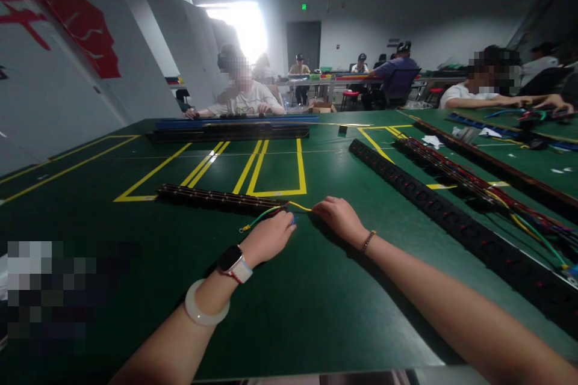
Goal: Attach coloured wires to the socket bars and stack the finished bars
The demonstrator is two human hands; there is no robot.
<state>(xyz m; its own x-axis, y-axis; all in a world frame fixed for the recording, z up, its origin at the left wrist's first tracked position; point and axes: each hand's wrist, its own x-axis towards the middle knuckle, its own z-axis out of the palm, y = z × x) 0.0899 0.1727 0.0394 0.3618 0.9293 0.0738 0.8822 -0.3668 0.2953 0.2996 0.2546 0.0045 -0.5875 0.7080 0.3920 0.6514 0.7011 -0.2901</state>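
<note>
My left hand, with a watch and a pale bangle on the arm, is closed at the right end of a narrow dark strip. Its fingers curl around the wires there, and a bit of blue shows at the fingertips. A green wire bends out to the left of this hand and ends in a ring terminal. My right hand pinches the far end of a yellow wire that runs from the strip's end. The tip of that wire is hidden by the fingers.
A long black socket strip lies diagonally at the right, with a wire bundle beyond it. Yellow tape lines mark the green table. Long dark rails lie at the back, before a seated person. Another person works at the right.
</note>
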